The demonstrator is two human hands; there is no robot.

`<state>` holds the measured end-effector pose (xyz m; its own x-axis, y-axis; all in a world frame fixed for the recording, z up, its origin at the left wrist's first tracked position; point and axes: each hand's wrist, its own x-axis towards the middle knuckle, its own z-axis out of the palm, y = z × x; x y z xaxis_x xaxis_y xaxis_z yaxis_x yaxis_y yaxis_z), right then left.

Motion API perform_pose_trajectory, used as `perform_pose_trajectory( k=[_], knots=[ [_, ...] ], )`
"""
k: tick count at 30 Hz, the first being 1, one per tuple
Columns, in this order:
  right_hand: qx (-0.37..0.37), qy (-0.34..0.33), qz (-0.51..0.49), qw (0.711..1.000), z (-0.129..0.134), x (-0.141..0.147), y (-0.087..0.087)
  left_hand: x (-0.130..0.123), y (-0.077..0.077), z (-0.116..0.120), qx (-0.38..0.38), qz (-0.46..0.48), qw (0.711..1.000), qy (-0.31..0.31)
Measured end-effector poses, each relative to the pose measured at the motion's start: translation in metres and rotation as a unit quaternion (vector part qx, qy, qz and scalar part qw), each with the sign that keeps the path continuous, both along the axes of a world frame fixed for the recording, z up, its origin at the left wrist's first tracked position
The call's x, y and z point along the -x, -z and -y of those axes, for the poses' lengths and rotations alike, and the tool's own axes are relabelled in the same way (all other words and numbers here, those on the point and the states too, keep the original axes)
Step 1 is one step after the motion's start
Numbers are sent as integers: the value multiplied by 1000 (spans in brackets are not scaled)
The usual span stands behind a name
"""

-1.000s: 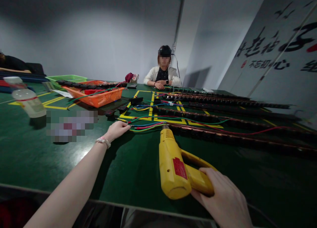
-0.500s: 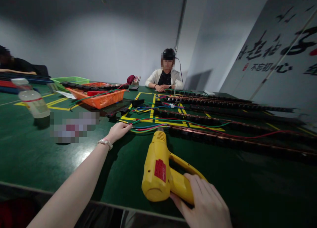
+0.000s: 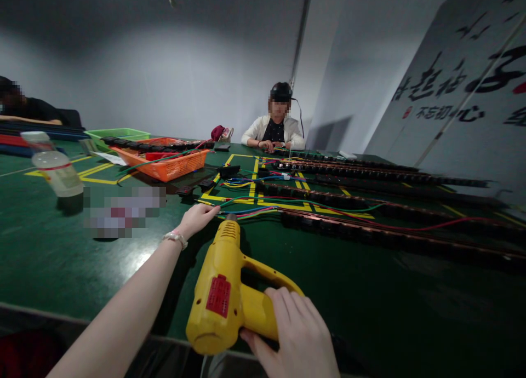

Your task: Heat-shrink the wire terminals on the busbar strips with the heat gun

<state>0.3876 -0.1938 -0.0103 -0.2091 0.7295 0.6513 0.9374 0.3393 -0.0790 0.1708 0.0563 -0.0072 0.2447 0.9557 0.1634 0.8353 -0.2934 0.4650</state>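
Note:
My right hand (image 3: 293,328) is wrapped round the handle of a yellow heat gun (image 3: 217,285), whose nozzle points away from me, close to the wires. My left hand (image 3: 199,219), with a bracelet at the wrist, pinches the ends of several coloured wires (image 3: 255,210). These wires run right to a long black strip with copper-coloured edges (image 3: 349,230). The exact wire ends between my left fingers are hidden. Green and red wires (image 3: 329,202) lie just beyond, over another long black strip (image 3: 316,194).
An orange basket (image 3: 175,167) and a green basket (image 3: 117,134) stand at the back left. A clear bottle (image 3: 59,172) is at the left, behind a blurred-out item (image 3: 123,212). Across the green table (image 3: 135,279) sits a person (image 3: 273,129); another person (image 3: 30,109) is at far left.
My right hand has moved the heat gun left, bringing its nozzle from the strip's end to near my left fingertips. My left hand has hardly moved. The seated person's hands have shifted slightly.

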Motion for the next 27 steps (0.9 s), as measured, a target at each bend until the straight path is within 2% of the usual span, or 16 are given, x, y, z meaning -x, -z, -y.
perform_pose_trajectory(
  k=[5,10,20,27],
  knots=[
    [72,-20,-40,996,-8,15,-2,2,3,-4,11,15,1000,-1],
    [110,-33,-82,990,-8,15,-3,3,4,-6,21,17,999,-19],
    [160,-29,-127,978,-5,-19,-18,1,1,0,17,-5,1000,5],
    [139,-4,-64,988,1,-45,-20,1,-2,1,6,1,1000,12]
  ],
)
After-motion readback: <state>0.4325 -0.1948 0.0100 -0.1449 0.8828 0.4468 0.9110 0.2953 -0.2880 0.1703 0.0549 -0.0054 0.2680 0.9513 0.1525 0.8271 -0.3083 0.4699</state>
